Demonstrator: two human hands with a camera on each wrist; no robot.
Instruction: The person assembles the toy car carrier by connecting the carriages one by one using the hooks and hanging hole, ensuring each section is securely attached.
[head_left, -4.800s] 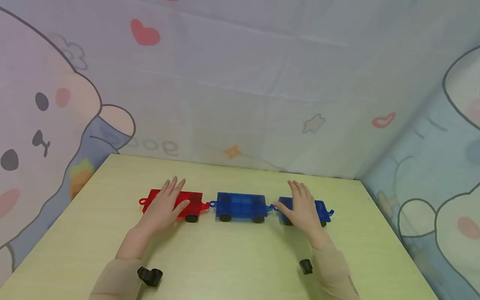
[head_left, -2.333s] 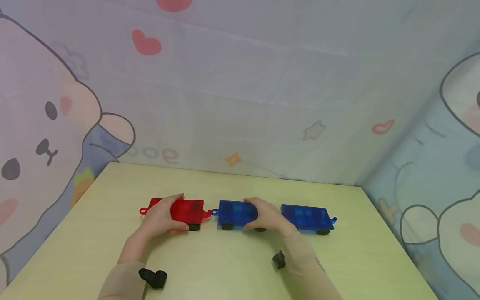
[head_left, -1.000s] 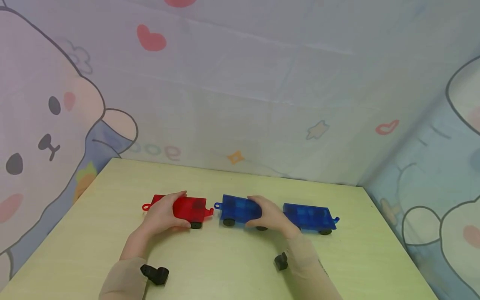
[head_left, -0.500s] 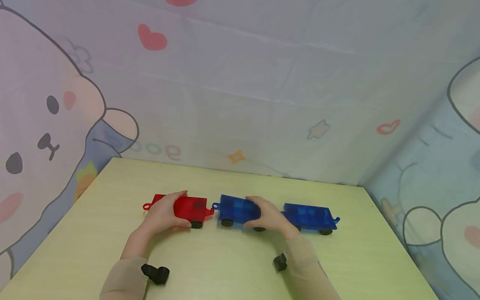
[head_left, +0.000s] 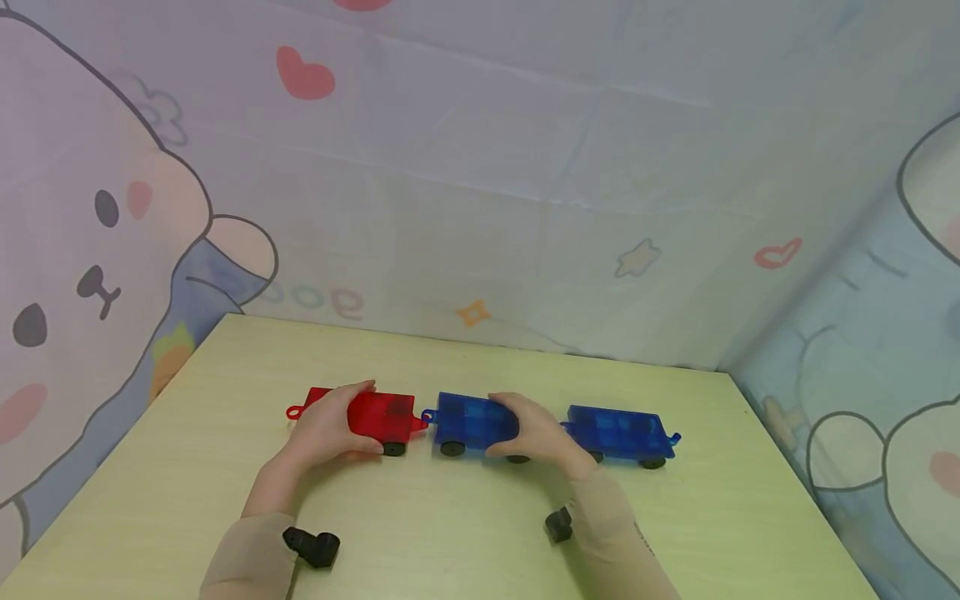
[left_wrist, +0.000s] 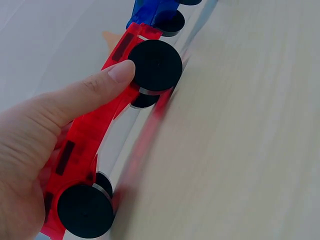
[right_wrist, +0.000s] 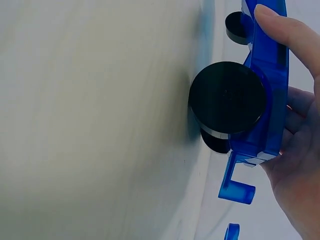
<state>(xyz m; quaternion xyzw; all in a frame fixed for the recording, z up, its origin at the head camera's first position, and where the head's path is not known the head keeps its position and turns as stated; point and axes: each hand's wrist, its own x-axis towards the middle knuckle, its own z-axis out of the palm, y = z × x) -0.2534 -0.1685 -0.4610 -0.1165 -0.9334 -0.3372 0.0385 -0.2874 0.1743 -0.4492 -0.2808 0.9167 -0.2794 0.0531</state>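
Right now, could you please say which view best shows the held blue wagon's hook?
The right wrist view: the hook of the blue wagon shows whole there, nothing in front. In the head view the right hand hides it; the left wrist view misses it, showing only the wagon's other end.

Muted, diffuse light; soft shadows on the table [head_left: 435, 533].

Left hand [head_left: 324, 429] went from lying spread over the red car [head_left: 382, 417] to gripping its sides. Right hand [head_left: 542, 433] left the end blue car [head_left: 618, 432] and took the middle blue car [head_left: 472, 421]. Since a second ago, that one shifted left; its ring [head_left: 434, 415] closed the gap to the red hook [head_left: 417, 425].
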